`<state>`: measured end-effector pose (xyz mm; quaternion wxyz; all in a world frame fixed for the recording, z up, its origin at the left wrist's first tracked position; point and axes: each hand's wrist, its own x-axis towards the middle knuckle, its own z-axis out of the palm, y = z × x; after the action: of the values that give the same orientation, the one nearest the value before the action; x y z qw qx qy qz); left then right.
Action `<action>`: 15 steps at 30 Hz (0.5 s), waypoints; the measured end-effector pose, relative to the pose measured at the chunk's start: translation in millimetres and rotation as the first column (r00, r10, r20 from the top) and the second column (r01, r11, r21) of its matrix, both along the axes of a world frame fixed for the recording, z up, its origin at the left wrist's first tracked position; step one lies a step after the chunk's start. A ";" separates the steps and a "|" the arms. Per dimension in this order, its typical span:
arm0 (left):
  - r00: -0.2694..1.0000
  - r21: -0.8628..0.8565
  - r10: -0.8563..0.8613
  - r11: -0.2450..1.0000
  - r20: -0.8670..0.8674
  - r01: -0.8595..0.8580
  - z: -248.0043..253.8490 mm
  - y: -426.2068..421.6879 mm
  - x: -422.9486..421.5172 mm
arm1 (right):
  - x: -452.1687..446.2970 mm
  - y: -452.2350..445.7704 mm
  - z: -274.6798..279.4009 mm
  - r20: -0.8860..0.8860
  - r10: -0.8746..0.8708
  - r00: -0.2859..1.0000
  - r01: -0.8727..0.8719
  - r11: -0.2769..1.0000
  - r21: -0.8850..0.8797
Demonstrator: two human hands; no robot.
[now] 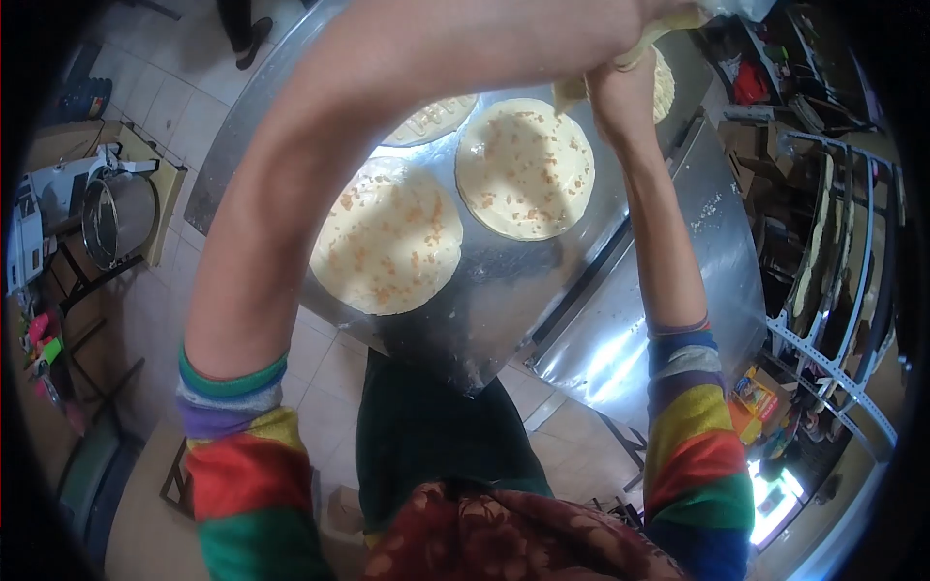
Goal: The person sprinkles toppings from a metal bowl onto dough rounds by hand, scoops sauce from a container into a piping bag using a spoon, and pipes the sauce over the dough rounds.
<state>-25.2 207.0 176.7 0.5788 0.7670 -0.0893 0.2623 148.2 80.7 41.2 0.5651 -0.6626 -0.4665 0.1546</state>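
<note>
At the top right, my left hand (620, 34) is closed around the upper part of a piping bag (661, 31), partly cut off by the frame edge. Just below it, my right hand (622, 95) wraps the bag's lower part, whose cream-coloured end points left. Near that end lies a round cream-covered cake layer (525, 169) dotted with brown bits. A similar layer (387, 237) sits to the lower left. My left forearm partly hides another round (434, 118); a further round (665, 85) shows behind my right hand.
The rounds rest on a metal table (504, 310). Beside it on the right is a second metal surface (702, 242) with crumbs. Metal shelving (823, 358) stands at the right, a machine with a bowl (118, 218) at the left. A person's leg (235, 24) shows at the top left.
</note>
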 end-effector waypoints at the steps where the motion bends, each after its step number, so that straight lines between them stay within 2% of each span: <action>1: 0.999 0.008 -0.016 1.000 -0.037 0.016 -2.7 4.3 -4.7 | -4.8 6.1 -3.7 -0.015 0.022 1.000 -0.022 1.000 0.011; 4: 0.993 0.066 0.120 0.991 -0.008 -0.119 -25.1 7.9 -22.9 | -4.8 40.6 -42.2 0.005 0.064 0.998 -0.064 0.997 -0.036; 6: 0.977 0.079 0.214 0.974 0.000 -0.213 -36.6 17.6 -35.9 | -44.9 88.5 -47.3 0.115 -0.015 0.993 -0.009 0.979 0.205; 8: 0.953 0.036 0.303 0.953 -0.028 -0.302 -45.3 32.2 -49.4 | -52.5 128.7 -62.3 0.045 0.115 0.992 -0.118 0.990 0.074; 10: 0.913 0.015 0.402 0.915 -0.066 -0.402 -57.2 50.8 -62.5 | -83.2 161.0 -50.8 -0.116 0.191 0.975 -0.172 0.973 0.156; 13: 0.820 0.096 0.569 0.821 -0.053 -0.563 -85.3 74.8 -75.6 | -107.2 203.1 -56.8 -0.042 0.203 0.978 -0.189 0.958 0.217; 15: 0.783 0.093 0.623 0.779 0.005 -0.620 -94.6 77.3 -78.2 | -113.6 213.6 -61.3 -0.091 0.251 0.964 -0.223 0.944 0.243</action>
<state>-103.4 284.2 82.1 0.4261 0.7820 0.1642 0.4242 34.6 294.2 -20.1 0.6428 -0.5207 -0.5227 0.2062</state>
